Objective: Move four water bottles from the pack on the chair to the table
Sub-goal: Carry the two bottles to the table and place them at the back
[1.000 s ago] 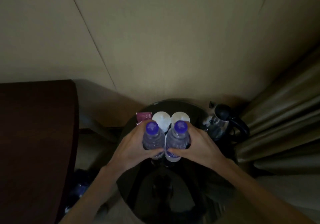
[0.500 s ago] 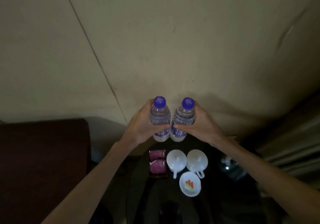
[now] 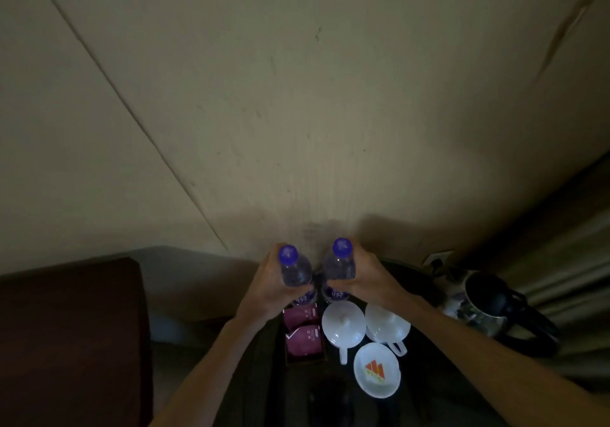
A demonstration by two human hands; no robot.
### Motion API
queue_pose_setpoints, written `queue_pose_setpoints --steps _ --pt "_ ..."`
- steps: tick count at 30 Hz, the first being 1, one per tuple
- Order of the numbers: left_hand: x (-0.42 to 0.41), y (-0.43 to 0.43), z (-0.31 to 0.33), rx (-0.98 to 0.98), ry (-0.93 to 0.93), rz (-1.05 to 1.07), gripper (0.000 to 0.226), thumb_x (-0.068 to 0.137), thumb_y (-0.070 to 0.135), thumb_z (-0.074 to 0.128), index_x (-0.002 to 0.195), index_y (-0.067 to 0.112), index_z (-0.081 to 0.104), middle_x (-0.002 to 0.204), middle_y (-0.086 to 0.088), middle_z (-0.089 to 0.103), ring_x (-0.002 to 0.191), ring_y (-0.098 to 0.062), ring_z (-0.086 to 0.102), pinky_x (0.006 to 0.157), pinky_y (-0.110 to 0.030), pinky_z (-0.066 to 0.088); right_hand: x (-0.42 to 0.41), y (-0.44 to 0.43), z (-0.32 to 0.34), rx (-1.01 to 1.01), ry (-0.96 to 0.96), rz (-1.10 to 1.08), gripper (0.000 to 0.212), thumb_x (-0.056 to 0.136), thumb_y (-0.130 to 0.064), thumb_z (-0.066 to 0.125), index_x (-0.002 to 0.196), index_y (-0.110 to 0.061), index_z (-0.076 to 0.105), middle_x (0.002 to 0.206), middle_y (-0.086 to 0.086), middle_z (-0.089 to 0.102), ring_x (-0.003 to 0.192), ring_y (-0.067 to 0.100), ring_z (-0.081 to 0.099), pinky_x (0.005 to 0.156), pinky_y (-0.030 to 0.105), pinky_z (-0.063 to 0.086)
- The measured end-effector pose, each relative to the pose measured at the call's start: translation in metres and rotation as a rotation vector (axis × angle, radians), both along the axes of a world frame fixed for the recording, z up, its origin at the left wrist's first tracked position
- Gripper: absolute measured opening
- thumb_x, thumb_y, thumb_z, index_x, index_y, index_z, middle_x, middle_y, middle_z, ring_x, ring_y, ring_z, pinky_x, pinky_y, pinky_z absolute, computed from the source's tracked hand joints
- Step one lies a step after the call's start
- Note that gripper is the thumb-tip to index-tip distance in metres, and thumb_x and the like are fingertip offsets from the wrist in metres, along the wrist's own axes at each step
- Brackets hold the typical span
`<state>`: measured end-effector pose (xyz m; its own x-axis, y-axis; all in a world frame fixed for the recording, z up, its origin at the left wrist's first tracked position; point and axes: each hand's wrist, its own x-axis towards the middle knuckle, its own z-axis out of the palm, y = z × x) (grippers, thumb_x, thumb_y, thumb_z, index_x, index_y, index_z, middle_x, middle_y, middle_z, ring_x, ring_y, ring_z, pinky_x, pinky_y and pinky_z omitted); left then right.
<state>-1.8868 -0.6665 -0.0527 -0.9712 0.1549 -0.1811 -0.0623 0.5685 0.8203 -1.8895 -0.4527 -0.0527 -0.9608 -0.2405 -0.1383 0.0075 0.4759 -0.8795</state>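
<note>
Two clear water bottles with purple caps stand upright side by side at the far side of a dark round table (image 3: 416, 281), close to the wall. My left hand (image 3: 267, 288) is wrapped around the left bottle (image 3: 294, 269). My right hand (image 3: 371, 281) is wrapped around the right bottle (image 3: 340, 263). Their bases sit just behind the cups; whether they touch the tabletop is hidden by my fingers. The pack and the chair are out of view.
On the table lie two maroon sachets in a small tray (image 3: 302, 334), two lidded white cups (image 3: 343, 324), a white saucer with an orange logo (image 3: 376, 369) and a black kettle (image 3: 488, 304). Dark furniture (image 3: 66, 337) stands at left, a curtain (image 3: 567, 261) at right.
Both hands carried the bottles from over the table's middle to its far side beyond the cups, then lowered them near the wall. The camera tilted upward.
</note>
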Motion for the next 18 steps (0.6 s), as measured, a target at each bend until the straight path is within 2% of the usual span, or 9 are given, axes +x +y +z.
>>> queue_pose_setpoints --steps 4,10,12,15,16,18 --pt "-0.001 0.002 -0.006 -0.024 0.01 -0.054 0.055 0.062 0.023 0.088 0.098 0.037 0.049 0.103 0.006 0.064 0.092 -0.003 0.064 0.074 -0.019 0.053 -0.004 -0.001 -0.005 0.049 -0.019 0.046 0.039 0.075 -0.007 0.083 0.105 -0.011 0.059 0.103 0.006 0.066 0.097 0.017 0.067 0.085 0.033 0.055" --pt "0.0 0.005 -0.008 -0.047 0.045 -0.114 0.046 0.064 0.033 0.084 0.094 0.033 0.049 0.101 0.006 0.059 0.088 -0.005 0.06 0.071 -0.02 0.047 -0.007 -0.006 0.002 0.075 -0.031 0.113 0.036 0.075 -0.009 0.082 0.095 -0.022 0.056 0.1 0.003 0.062 0.095 0.018 0.065 0.085 0.039 0.055" --pt "0.001 0.004 -0.009 -0.041 0.031 -0.124 0.051 0.061 0.042 0.082 0.098 0.032 0.049 0.104 0.007 0.059 0.09 -0.004 0.06 0.074 -0.023 0.05 -0.008 -0.005 0.006 0.079 -0.053 0.131 0.036 0.076 -0.009 0.082 0.093 -0.025 0.054 0.1 0.001 0.061 0.095 0.018 0.065 0.086 0.036 0.053" --pt "0.004 0.002 -0.012 -0.056 0.022 -0.14 0.056 0.058 0.052 0.076 0.102 0.035 0.047 0.105 0.011 0.057 0.093 -0.001 0.059 0.079 -0.028 0.052 -0.011 -0.003 0.005 0.112 -0.081 0.174 0.033 0.079 -0.002 0.079 0.099 -0.012 0.054 0.099 0.007 0.061 0.095 0.015 0.064 0.087 0.028 0.051" --pt "0.004 0.001 -0.013 -0.049 0.016 -0.134 0.056 0.058 0.052 0.077 0.102 0.037 0.046 0.105 0.012 0.057 0.092 -0.001 0.059 0.079 -0.03 0.054 -0.013 -0.002 0.004 0.141 -0.092 0.187 0.03 0.081 0.002 0.075 0.099 -0.008 0.053 0.097 0.009 0.06 0.09 0.009 0.064 0.09 0.028 0.051" --pt "0.005 0.001 -0.016 0.004 -0.009 -0.11 0.058 0.057 0.046 0.081 0.103 0.044 0.045 0.105 0.011 0.059 0.092 -0.003 0.062 0.081 -0.039 0.057 -0.013 -0.003 0.005 0.118 -0.171 0.186 0.022 0.086 0.008 0.067 0.096 -0.002 0.05 0.092 0.014 0.057 0.083 0.001 0.064 0.1 0.041 0.048"
